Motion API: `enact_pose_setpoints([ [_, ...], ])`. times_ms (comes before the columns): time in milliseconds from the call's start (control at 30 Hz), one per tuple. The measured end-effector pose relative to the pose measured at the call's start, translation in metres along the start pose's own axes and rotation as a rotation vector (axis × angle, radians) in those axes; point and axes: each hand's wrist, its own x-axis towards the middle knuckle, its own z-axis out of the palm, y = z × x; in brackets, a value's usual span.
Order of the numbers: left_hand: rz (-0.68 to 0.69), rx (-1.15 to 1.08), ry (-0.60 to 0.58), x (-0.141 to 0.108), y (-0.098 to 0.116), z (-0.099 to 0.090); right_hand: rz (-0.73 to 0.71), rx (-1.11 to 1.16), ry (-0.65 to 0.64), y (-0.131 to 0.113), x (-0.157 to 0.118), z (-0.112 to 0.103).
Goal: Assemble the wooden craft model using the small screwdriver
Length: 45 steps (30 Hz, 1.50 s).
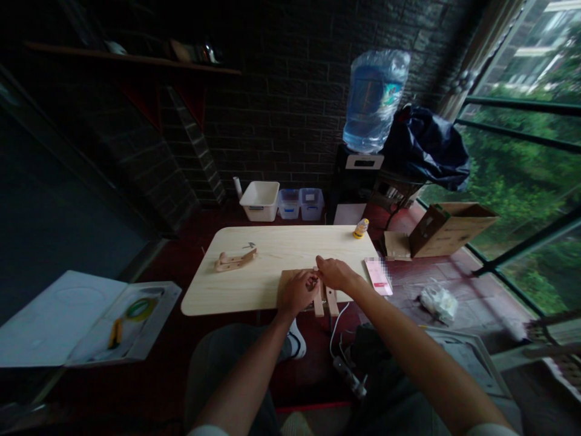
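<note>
My left hand (299, 292) is closed, with its fingertips bunched over a brown wooden board (285, 280) at the table's front edge. My right hand (334, 274) is curled into a pinch just right of it, the two hands nearly touching. What the fingers hold is too small and covered to make out. Under them, a light wooden strip (318, 307) and a wooden piece with holes (333, 300) stick out past the table edge toward me. Farther left on the table (272, 245) lies a pair of curved wooden pieces (236, 261), with small metal parts (249, 245) behind them.
A yellow-capped glue bottle (361, 228) stands at the back right of the table, and a pink-screened phone (378, 277) lies at the right edge. An open white case (131, 315) is at left. Plastic bins (261, 203), a water dispenser (358, 181) and a cardboard box (445, 230) stand beyond.
</note>
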Motion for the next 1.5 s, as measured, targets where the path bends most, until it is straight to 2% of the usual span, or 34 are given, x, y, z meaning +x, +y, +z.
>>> enact_pose_setpoints([
  [267, -0.003, -0.017, 0.013, 0.0, -0.002, 0.002, -0.045, -0.001, -0.004, 0.005, -0.001, -0.001],
  [567, -0.032, -0.026, -0.007, 0.001, -0.002, 0.004, 0.006, 0.001, -0.014, 0.003, 0.002, 0.003],
  [800, 0.009, -0.009, 0.017, 0.0, -0.006, 0.007, -0.023, 0.011, 0.004, 0.001, -0.003, -0.002],
  [1200, 0.04, 0.008, 0.031, -0.002, -0.009, 0.005, 0.003, 0.067, 0.03, 0.006, 0.007, 0.014],
  [1500, 0.038, 0.008, 0.009, -0.001, -0.008, 0.003, -0.086, 0.041, 0.016, 0.008, -0.005, 0.004],
])
